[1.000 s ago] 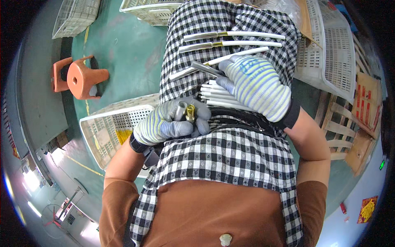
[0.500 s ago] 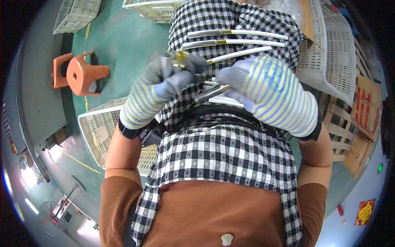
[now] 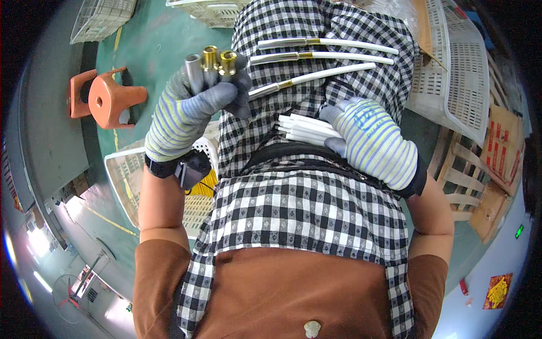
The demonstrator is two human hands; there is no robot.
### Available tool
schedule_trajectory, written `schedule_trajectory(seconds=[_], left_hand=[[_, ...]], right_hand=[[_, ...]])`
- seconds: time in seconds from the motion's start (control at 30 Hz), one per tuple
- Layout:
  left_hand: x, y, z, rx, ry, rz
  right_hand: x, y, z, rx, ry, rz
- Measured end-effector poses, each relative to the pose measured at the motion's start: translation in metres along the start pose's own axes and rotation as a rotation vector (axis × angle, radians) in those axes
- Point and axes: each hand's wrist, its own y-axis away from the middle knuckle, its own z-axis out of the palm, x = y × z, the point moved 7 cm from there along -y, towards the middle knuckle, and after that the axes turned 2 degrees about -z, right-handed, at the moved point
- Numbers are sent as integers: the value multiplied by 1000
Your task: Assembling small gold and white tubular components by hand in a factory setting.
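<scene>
My left hand (image 3: 189,107), in a striped knit glove with grey palm, is closed around several metal sleeves. One end is plain silver (image 3: 194,66); two others are brass-coloured (image 3: 219,59). On my lap lies a bundle of thin white plastic tubes (image 3: 302,129). My right hand (image 3: 370,141), gloved alike, has its thumb and fingers round the right end of that bundle and hides it. Farther up on the checked apron (image 3: 293,25) lie three white tubes with metal sleeves on their left ends: a far one (image 3: 361,45), a middle one (image 3: 350,57) and a near one (image 3: 333,73).
A white plastic crate (image 3: 121,175) stands at my left, partly behind my forearm. An orange stool (image 3: 104,101) is farther left on the green floor. To my right are another white crate (image 3: 446,101), a wooden pallet (image 3: 451,175) and cardboard (image 3: 502,147).
My left hand has moved left and tilted, showing the sleeve ends. My right hand has come down nearer my waist; the white tube with a metal sleeve under it is now on the apron or out of sight.
</scene>
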Motion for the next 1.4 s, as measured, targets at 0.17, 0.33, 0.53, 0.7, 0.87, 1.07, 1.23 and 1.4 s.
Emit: schedule_trajectory(seconds=[0.17, 0.33, 0.53, 0.7, 0.87, 1.07, 1.23, 1.4], left_hand=[[-1, 0, 6, 27, -180, -52], [-10, 3, 8, -33, -191, -160], [-8, 0, 13, 1, -316, -105], [-17, 3, 6, 36, -289, -204], [-16, 0, 17, 1, -322, -222], [-4, -28, 98, -517, -942, 304], [-46, -43, 129, -674, -1435, 343], [-40, -47, 127, -642, -1413, 337]], right_hand=[[7, 5, -9, 171, -105, -19], [22, 10, -13, 181, -296, 34], [28, 23, -28, 269, -266, 125], [48, 52, -56, 481, -568, 296], [58, 77, -62, 631, -956, 379], [65, 84, -41, 592, -1150, 424], [58, 91, -29, 686, -1220, 526], [57, 98, -22, 752, -1274, 549]])
